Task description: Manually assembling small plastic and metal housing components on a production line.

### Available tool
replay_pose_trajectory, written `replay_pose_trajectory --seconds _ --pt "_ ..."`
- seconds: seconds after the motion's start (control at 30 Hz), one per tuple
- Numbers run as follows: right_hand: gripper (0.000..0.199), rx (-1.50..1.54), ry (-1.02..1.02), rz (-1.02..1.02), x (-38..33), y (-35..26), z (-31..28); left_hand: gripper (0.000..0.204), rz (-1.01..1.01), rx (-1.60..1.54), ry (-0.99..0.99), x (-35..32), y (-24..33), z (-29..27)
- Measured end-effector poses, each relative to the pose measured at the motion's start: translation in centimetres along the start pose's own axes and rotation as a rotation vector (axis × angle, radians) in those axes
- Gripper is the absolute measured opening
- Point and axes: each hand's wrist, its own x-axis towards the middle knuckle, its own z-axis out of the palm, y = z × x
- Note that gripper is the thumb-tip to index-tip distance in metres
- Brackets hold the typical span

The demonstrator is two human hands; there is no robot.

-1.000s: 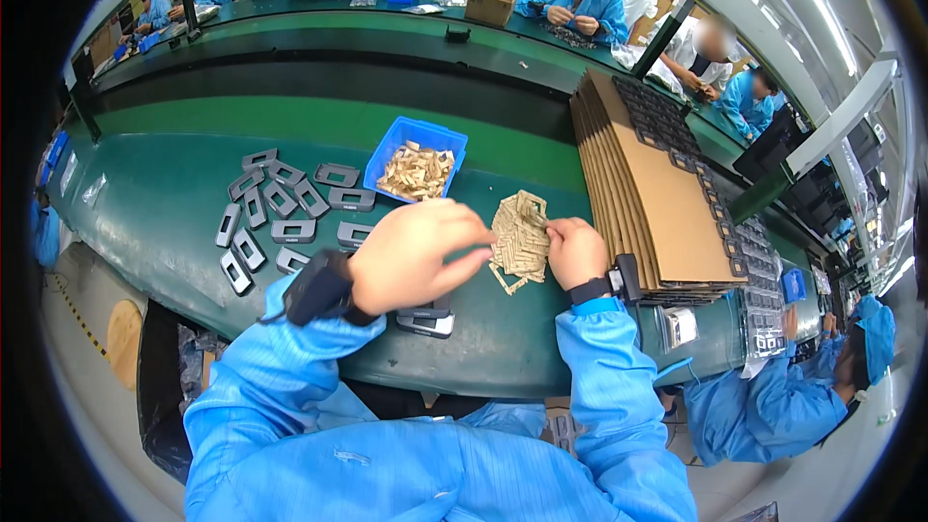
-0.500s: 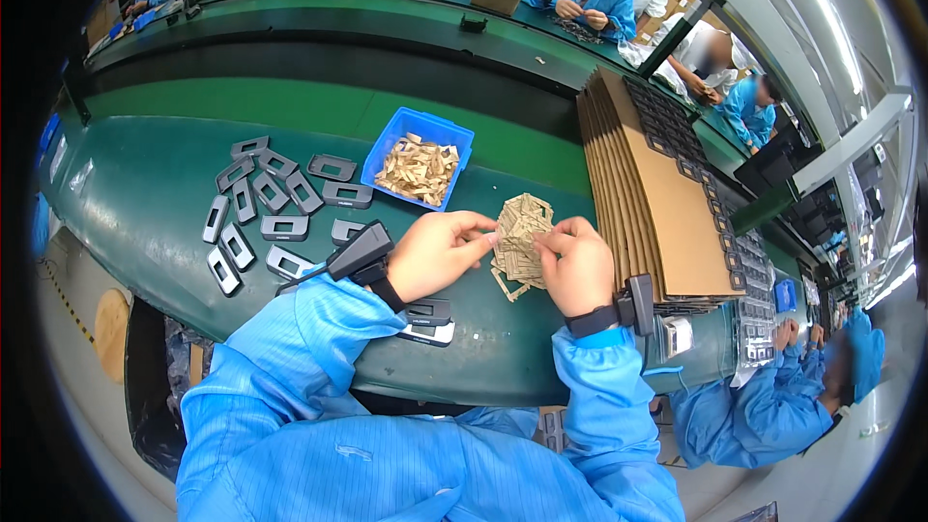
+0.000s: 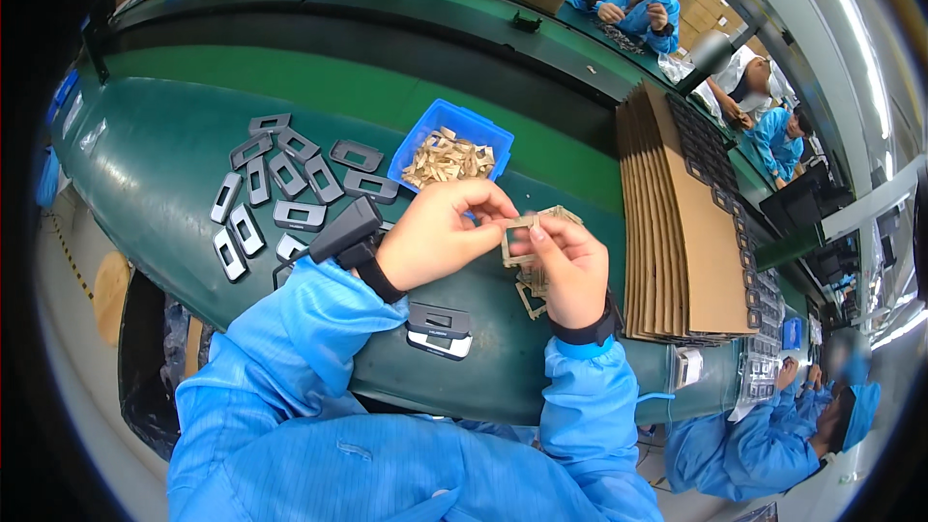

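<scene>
Between my hands is a thin tan rectangular frame [image 3: 506, 249], raised over the green workbench. My left hand [image 3: 449, 230] pinches its upper left corner between thumb and fingertips. My right hand [image 3: 572, 266] grips its right side, thumb in front and fingers behind. Under and behind the right hand lies a pile of similar tan frames [image 3: 531, 292], partly hidden. Just beyond my left hand stands a blue bin [image 3: 499, 142] with small tan pieces [image 3: 449, 159] in it. Two slotted plastic housings [image 3: 440, 320], one dark grey and one pale, lie overlapping near my left wrist.
Several grey slotted housings [image 3: 286, 174] are spread over the left of the green bench [image 3: 155, 164]. A tall stack of cardboard sheets [image 3: 667, 222] with black frames stands at the right. Co-workers in blue sit across the bench and at the lower right.
One tan frame has come up off the pile and is now held between both hands. The view has shifted, so the bench appears moved a little to the right.
</scene>
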Motion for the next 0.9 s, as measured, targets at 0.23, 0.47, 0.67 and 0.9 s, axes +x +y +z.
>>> replay_pose_trajectory --seconds 0.23,0.47,0.67,0.9 --pt "0.019 0.12 0.075 0.198 -1.1 0.8 1.0 0.018 0.683 0.929 0.157 -0.6 -0.2 0.7" --pt "0.017 0.022 0.062 0.097 -1.7 1.4 1.4 0.023 0.665 0.912 0.117 -0.9 -0.7 1.0" --pt "0.01 0.055 0.067 0.091 -1.7 1.5 1.2 0.023 0.679 1.003 0.093 -1.3 -1.0 1.3" --pt "0.008 -0.041 0.084 0.023 -1.9 1.4 2.0 0.017 0.683 1.044 0.083 -1.1 -0.6 1.4"
